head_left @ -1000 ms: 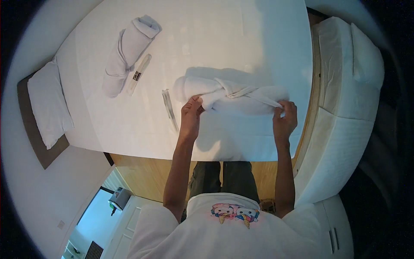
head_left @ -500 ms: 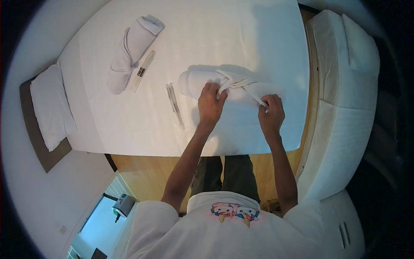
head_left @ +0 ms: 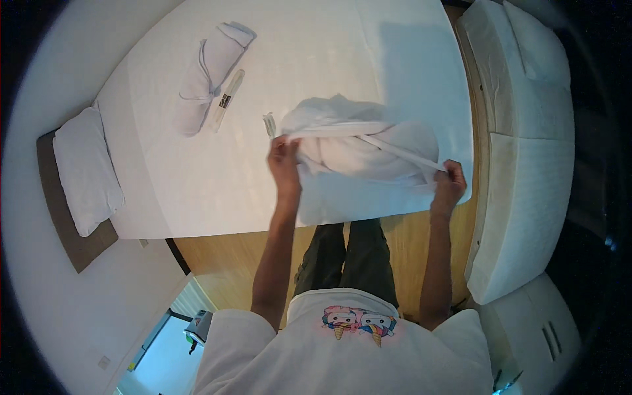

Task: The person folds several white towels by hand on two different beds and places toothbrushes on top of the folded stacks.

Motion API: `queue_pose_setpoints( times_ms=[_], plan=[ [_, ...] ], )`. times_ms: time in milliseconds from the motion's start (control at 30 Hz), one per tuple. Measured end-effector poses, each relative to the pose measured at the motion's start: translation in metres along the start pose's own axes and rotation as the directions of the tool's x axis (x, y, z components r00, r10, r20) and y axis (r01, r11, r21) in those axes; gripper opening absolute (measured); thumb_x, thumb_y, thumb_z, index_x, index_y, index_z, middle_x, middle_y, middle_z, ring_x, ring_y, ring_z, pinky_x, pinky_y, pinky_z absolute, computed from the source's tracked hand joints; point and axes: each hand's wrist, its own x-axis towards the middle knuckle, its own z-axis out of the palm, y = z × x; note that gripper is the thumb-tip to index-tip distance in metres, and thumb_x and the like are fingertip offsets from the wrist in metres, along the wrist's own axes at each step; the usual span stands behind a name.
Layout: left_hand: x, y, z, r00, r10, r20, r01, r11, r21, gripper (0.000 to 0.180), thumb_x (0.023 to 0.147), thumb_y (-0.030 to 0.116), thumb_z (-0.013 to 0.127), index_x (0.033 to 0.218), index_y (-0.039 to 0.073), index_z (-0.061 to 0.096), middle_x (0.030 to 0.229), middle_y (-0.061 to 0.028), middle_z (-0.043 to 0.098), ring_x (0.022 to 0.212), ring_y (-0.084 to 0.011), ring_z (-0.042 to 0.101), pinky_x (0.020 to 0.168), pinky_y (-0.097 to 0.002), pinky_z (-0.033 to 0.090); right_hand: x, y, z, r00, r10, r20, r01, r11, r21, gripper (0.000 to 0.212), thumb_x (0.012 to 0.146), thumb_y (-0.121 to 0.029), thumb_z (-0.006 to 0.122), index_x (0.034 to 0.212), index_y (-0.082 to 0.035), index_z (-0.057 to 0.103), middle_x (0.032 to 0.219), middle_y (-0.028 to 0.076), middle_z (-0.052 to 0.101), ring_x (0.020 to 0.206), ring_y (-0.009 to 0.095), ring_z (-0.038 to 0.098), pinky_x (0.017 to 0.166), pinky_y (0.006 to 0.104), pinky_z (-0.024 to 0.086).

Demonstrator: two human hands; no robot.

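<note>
A loosened white cloth bundle, robe-like with narrow belt-like strips, spreads over the near part of a white-sheeted bed. At its left end my left hand is closed on a strip of the cloth. My right hand pinches the end of a long cloth belt at the bundle's right side, and the belt runs slantwise across the cloth. Just beyond my left hand lies a slim clear packet, its lower part hidden by the hand and cloth.
Farther left lies another rolled white cloth bundle, with a clear slim packet with a dark label beside it. A white pillow rests at the far left. White padded furniture stands right of the bed, across a strip of wooden floor.
My hands have moved apart, left hand leftward and right hand rightward and nearer. The tight, tied roll has come loose and spread wider; the near packet is now mostly covered.
</note>
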Motion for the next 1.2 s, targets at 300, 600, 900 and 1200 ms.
queue_pose_setpoints(
  times_ms=[300,600,900,1200],
  plan=[
    [0.020,-0.001,-0.099,0.953,-0.279,-0.118,0.273,0.960,-0.067,0.017,0.079,0.015,0.059,0.087,0.005,0.048,0.081,-0.0065,0.055,0.072,-0.0139,0.054,0.063,-0.0276,0.047,0.011,0.057,-0.100,0.812,0.516,-0.272,-0.541,0.841,-0.019,0.025,0.062,0.003,0.047,0.086,0.000,0.055,0.069,0.002,0.050,0.062,0.011,0.047,0.053,0.0237,0.037],
    [0.048,0.039,-0.177,0.984,-0.165,-0.063,0.134,0.930,-0.343,0.018,0.084,0.014,0.052,0.092,-0.002,0.050,0.095,-0.0115,0.055,0.088,-0.0200,0.054,0.081,-0.0316,0.045,0.053,0.074,-0.191,0.891,0.447,-0.084,-0.359,0.805,0.472,0.025,0.061,0.006,0.043,0.083,-0.002,0.053,0.074,0.000,0.050,0.063,0.015,0.047,0.061,0.0271,0.042],
    [0.007,-0.040,-0.221,0.887,-0.462,-0.024,0.429,0.840,-0.333,0.037,0.082,0.020,0.055,0.107,-0.006,0.045,0.103,-0.0133,0.053,0.096,-0.0220,0.051,0.087,-0.0359,0.040,-0.029,0.135,-0.105,0.978,-0.007,0.208,0.184,0.497,-0.848,0.035,0.071,-0.004,0.052,0.106,0.001,0.049,0.096,0.014,0.054,0.091,0.024,0.052,0.079,0.0340,0.042],
    [0.007,0.043,-0.142,0.986,-0.160,0.049,0.168,0.948,-0.270,0.033,0.091,0.028,0.038,0.105,0.001,0.049,0.100,-0.0097,0.053,0.095,-0.0157,0.051,0.084,-0.0314,0.042,0.111,0.109,0.007,0.956,0.121,0.268,0.185,0.459,-0.869,0.052,0.077,-0.042,0.055,0.109,-0.001,0.050,0.112,0.017,0.048,0.106,0.031,0.043,0.088,0.0417,0.035]
  ],
)
